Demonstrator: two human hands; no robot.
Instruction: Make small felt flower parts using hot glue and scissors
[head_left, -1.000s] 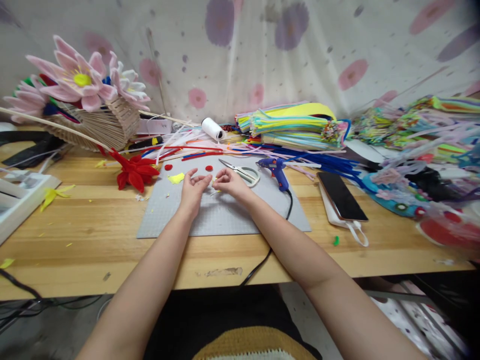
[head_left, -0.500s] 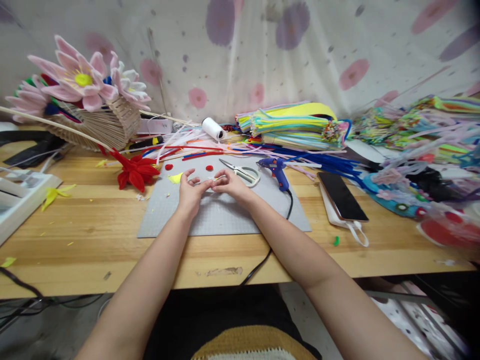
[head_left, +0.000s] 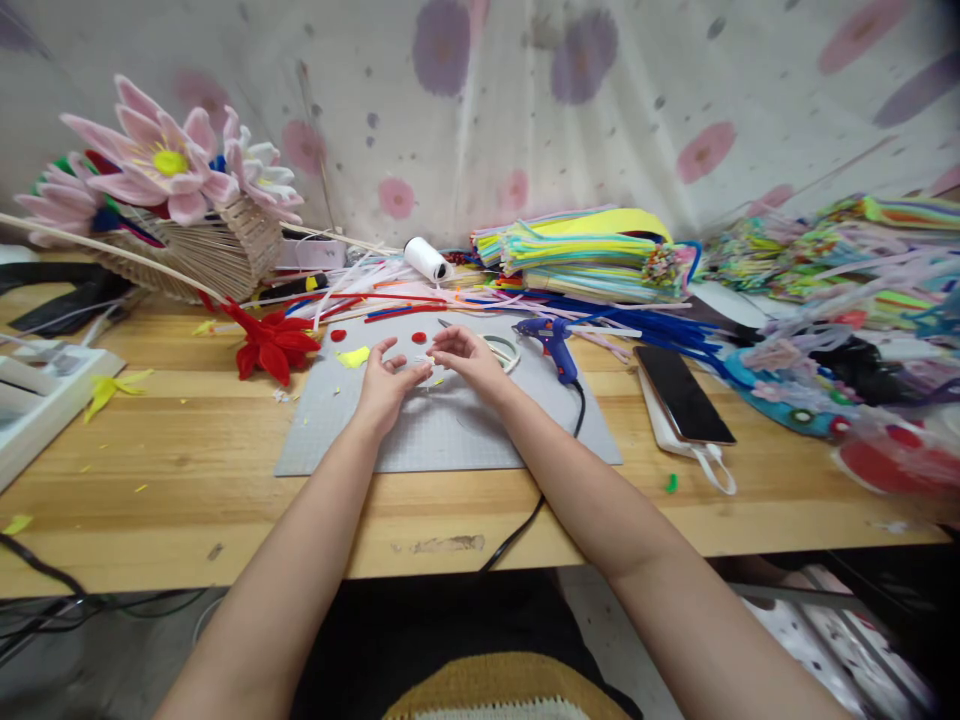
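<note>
Over the grey cutting mat, my left hand has its fingers apart, with nothing clearly visible in it. My right hand pinches something small and pale at the thumb and fingertips, too small to name. A narrow gap lies between the two hands. Scissors lie partly hidden behind my right hand. Left of my left hand is a yellow scrap, and beyond the hands sit two red coils. A blue glue gun lies on the mat's right side.
A red flower lies left of the mat. Bundled pipe cleaners and a white spool stand behind. To the right is a phone. The glue gun's black cord runs over the table's front edge.
My hands have moved slightly apart. My left fingers have opened away from the right fingertips, and my right hand has shifted up a little, covering more of the scissors.
</note>
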